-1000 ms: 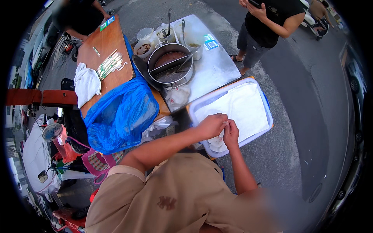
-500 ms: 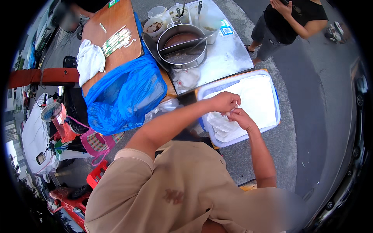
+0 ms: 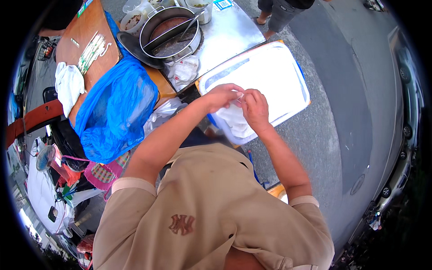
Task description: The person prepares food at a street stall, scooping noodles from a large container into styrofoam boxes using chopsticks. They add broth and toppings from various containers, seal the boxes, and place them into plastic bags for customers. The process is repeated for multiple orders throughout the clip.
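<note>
My left hand and my right hand meet over the near left part of a white plastic tub. Fingertips of both are pinched together around something small, whitish and see-through, too little of it showing to name. A bright white sheet or cover fills most of the tub. Below my hands, crumpled whitish plastic lies in the tub's near left corner.
Left of the tub, a metal tabletop bears a divided steel pot and a crumpled white bag. A big blue plastic bag hangs beside a wooden board with a white cloth. A person stands beyond the table.
The whole view has shifted, so the table and tub sit higher and further left. Both hands stay pinched close together over the tub, with the right hand turned more upright.
</note>
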A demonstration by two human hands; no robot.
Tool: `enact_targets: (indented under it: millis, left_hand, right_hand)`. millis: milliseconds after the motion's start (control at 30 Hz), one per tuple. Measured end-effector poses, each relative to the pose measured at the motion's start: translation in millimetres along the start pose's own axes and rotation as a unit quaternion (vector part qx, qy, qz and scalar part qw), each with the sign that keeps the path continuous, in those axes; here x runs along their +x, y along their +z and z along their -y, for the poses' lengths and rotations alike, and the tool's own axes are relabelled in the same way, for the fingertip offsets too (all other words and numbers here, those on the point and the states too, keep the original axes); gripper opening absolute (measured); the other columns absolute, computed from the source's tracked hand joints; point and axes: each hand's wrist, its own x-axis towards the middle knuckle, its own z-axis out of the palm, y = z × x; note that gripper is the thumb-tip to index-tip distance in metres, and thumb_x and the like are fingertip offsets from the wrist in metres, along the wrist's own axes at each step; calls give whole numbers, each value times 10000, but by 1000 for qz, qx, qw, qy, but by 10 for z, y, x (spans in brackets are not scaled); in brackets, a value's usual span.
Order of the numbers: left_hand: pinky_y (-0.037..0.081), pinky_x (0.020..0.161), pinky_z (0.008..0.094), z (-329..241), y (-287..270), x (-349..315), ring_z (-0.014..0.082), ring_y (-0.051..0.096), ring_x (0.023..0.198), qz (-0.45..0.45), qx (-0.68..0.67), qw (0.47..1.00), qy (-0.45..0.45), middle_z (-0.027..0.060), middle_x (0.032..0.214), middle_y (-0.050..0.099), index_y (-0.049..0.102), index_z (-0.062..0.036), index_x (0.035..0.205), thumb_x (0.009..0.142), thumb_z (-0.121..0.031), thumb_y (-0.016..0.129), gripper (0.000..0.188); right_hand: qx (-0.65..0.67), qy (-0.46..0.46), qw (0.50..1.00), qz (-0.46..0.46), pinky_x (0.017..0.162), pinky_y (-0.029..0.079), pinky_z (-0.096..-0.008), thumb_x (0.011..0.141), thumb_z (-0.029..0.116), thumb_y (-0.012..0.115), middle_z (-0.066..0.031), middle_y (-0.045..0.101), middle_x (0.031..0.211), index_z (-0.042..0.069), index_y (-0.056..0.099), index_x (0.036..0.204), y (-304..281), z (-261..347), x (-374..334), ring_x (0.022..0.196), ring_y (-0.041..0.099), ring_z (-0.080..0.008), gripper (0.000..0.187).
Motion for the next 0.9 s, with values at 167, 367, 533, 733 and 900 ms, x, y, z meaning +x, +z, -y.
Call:
enact_targets:
  millis: [167, 367, 533, 733, 900]
  left_hand:
    - [367, 604, 210, 117, -62, -130, 77, 646, 932, -53, -22, 998, 25, 6, 1027, 686, 618, -100, 1245, 945, -128, 707, 314]
    - [589, 924, 304, 311, -229, -112, 198, 681, 997, -105, -226, 967, 47, 98, 1059, 662, 602, -5, 1233, 970, 59, 586, 272]
    - [600, 942, 336, 653, -568, 141, 172, 643, 909, -192, -253, 946, 58, 46, 944, 593, 597, 36, 1224, 931, 128, 560, 310]
    - [549, 830, 286, 584, -505, 105, 147, 600, 891, -142, -218, 964, 62, 7, 934, 595, 639, -14, 1211, 941, 55, 592, 282]
    - [489, 764, 291, 378, -172, -78, 152, 576, 835, -28, 17, 999, 42, 7, 898, 621, 667, -60, 1210, 918, -94, 706, 296]
  right_hand:
    - [40, 76, 995, -44, 792, 471, -405, 806, 75, 773, -98, 607, 1046, 72, 644, 853, 16, 196, -168, 963, 588, -302, 137]
    - [213, 319, 921, -77, 779, 486, -335, 815, 107, 819, -65, 579, 940, 53, 673, 840, 192, 143, -705, 869, 582, -220, 157]
    - [187, 550, 814, 9, 686, 490, -301, 827, 172, 848, -56, 653, 817, 13, 663, 811, 403, -270, -1179, 730, 585, -140, 245]
    - [301, 531, 792, -18, 645, 471, -268, 856, 175, 825, -15, 639, 777, 31, 660, 848, 203, -293, -1018, 708, 562, -93, 219]
    - [386, 550, 741, -26, 594, 446, -216, 903, 192, 788, 3, 633, 762, 55, 658, 909, -83, 16, -473, 685, 546, -52, 189]
